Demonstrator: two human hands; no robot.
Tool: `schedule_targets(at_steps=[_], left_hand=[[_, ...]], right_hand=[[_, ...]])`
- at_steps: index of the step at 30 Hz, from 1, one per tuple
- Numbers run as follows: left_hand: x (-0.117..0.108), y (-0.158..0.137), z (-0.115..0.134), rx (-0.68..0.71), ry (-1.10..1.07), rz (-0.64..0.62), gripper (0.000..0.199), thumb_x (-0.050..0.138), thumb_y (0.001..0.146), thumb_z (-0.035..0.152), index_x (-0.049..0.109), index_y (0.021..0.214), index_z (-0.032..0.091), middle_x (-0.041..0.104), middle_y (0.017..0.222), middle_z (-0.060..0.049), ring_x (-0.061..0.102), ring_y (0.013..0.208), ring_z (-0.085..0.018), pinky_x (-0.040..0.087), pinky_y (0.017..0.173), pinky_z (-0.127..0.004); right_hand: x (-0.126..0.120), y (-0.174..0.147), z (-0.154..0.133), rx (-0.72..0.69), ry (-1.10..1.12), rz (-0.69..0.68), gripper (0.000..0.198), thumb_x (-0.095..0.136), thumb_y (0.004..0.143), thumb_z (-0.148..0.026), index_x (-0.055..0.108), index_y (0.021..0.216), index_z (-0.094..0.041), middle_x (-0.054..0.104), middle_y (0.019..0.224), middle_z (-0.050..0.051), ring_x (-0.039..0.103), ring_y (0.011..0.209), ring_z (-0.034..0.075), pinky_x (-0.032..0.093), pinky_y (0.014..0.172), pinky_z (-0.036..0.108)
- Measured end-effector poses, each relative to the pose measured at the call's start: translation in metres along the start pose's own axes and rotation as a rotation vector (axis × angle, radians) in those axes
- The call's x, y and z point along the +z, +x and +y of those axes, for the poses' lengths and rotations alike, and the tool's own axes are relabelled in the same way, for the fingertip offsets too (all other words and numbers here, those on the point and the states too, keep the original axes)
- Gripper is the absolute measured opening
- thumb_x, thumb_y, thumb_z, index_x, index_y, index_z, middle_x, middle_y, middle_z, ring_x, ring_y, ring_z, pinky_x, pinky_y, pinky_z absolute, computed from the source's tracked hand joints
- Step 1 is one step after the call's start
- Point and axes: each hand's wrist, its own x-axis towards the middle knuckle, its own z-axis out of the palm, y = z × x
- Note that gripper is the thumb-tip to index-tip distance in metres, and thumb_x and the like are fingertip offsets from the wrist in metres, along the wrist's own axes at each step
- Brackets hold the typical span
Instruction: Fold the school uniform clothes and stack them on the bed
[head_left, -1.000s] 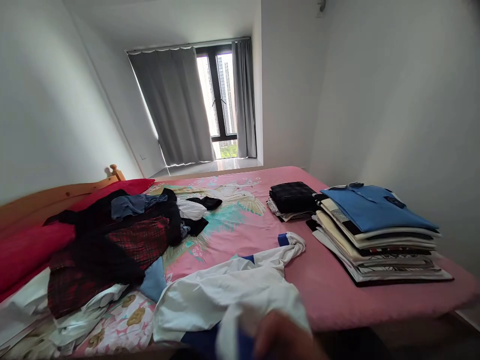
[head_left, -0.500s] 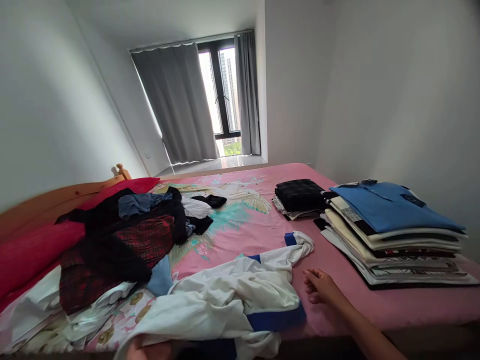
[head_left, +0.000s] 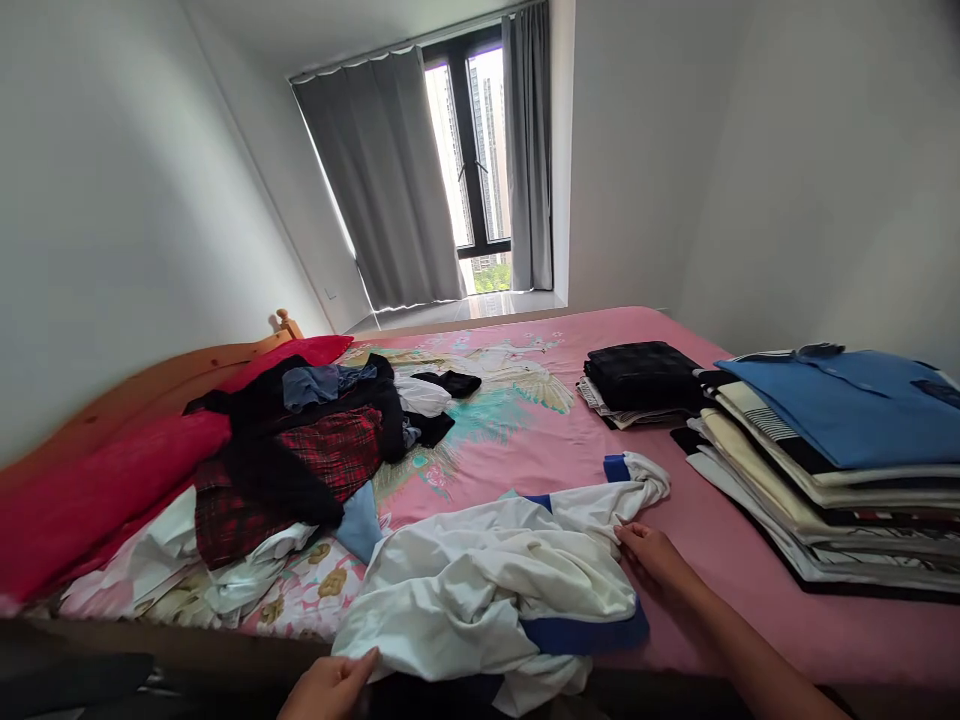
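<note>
A rumpled white long-sleeved shirt (head_left: 465, 590) with blue cuffs and a blue band lies across the front edge of the bed, one sleeve stretched toward the far right. At its near left corner my left hand (head_left: 334, 685) is closed, thumb and fingers pinching the white cloth. My right hand (head_left: 652, 555) pinches the right side of the shirt, where the sleeve meets the body. Part of the shirt hangs over the bed's edge, and its underside is hidden.
The pink bed sheet (head_left: 517, 455) has a printed bird. On the left lies a heap of dark and plaid clothes (head_left: 330, 450) beside red pillows (head_left: 150, 490). To the right stand a tall stack of folded shirts (head_left: 832, 440) and a smaller folded pile (head_left: 637, 380).
My right hand has moved onto the shirt and closed on it. The left hand now shows more fully at the near corner. The view has shifted, so things appear further right.
</note>
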Motion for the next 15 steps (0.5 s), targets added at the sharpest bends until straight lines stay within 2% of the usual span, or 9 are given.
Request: schedule_targets(at_steps=[3, 5, 7, 8, 11, 14, 15], left_hand=[[0.009, -0.008, 0.037, 0.223, -0.077, -0.013, 0.046, 0.047, 0.073, 0.062, 0.059, 0.057, 0.020, 0.059, 0.052, 0.001, 0.058, 0.053, -0.018, 0.046, 0.054, -0.027], [0.020, -0.010, 0.063, 0.401, -0.085, 0.028, 0.039, 0.050, 0.076, 0.056, 0.066, 0.080, 0.021, 0.068, 0.081, -0.003, 0.063, 0.077, -0.020, 0.050, 0.065, -0.028], [0.032, -0.008, 0.085, 0.545, -0.059, 0.058, 0.037, 0.053, 0.078, 0.048, 0.065, 0.102, 0.024, 0.066, 0.108, -0.006, 0.060, 0.101, -0.023, 0.051, 0.080, -0.033], [0.038, -0.006, 0.094, 0.600, -0.037, 0.058, 0.038, 0.055, 0.078, 0.045, 0.063, 0.109, 0.025, 0.063, 0.116, -0.007, 0.057, 0.108, -0.023, 0.049, 0.087, -0.036], [0.054, -0.001, 0.112, 0.695, 0.063, 0.029, 0.038, 0.060, 0.075, 0.038, 0.064, 0.110, 0.026, 0.063, 0.115, -0.008, 0.056, 0.110, -0.024, 0.043, 0.096, -0.042], [0.061, 0.001, 0.119, 0.709, 0.141, 0.008, 0.020, 0.054, 0.081, 0.034, 0.069, 0.089, 0.025, 0.068, 0.098, -0.006, 0.061, 0.097, -0.023, 0.047, 0.089, -0.039], [0.062, 0.000, 0.119, 0.708, 0.138, 0.010, 0.021, 0.049, 0.084, 0.033, 0.068, 0.084, 0.024, 0.068, 0.092, -0.005, 0.062, 0.092, -0.021, 0.048, 0.086, -0.037]], right_hand=[[0.001, -0.001, 0.005, -0.014, 0.030, -0.027, 0.036, 0.052, 0.067, -0.057, 0.045, 0.064, -0.021, 0.037, 0.039, -0.009, 0.030, 0.028, 0.006, 0.019, 0.029, 0.020], [0.001, 0.000, 0.007, -0.017, 0.032, -0.035, 0.038, 0.053, 0.067, -0.059, 0.045, 0.064, -0.022, 0.037, 0.038, -0.009, 0.030, 0.027, 0.007, 0.019, 0.028, 0.021], [0.001, 0.000, 0.008, -0.013, 0.023, -0.039, 0.041, 0.053, 0.067, -0.062, 0.045, 0.064, -0.022, 0.038, 0.037, -0.009, 0.030, 0.026, 0.008, 0.020, 0.027, 0.022], [0.001, 0.000, 0.009, -0.012, 0.018, -0.038, 0.043, 0.054, 0.067, -0.063, 0.044, 0.063, -0.022, 0.038, 0.037, -0.008, 0.030, 0.026, 0.008, 0.021, 0.027, 0.022], [0.000, -0.002, 0.010, -0.013, 0.016, -0.034, 0.044, 0.053, 0.068, -0.065, 0.044, 0.062, -0.022, 0.038, 0.037, -0.008, 0.031, 0.025, 0.008, 0.021, 0.026, 0.022], [0.000, -0.003, 0.010, -0.030, 0.033, -0.035, 0.041, 0.054, 0.068, -0.061, 0.046, 0.064, -0.022, 0.037, 0.036, -0.009, 0.031, 0.024, 0.008, 0.020, 0.026, 0.022], [0.001, -0.002, 0.010, -0.036, 0.041, -0.035, 0.039, 0.055, 0.067, -0.059, 0.046, 0.064, -0.021, 0.037, 0.036, -0.009, 0.030, 0.024, 0.008, 0.020, 0.026, 0.021]])
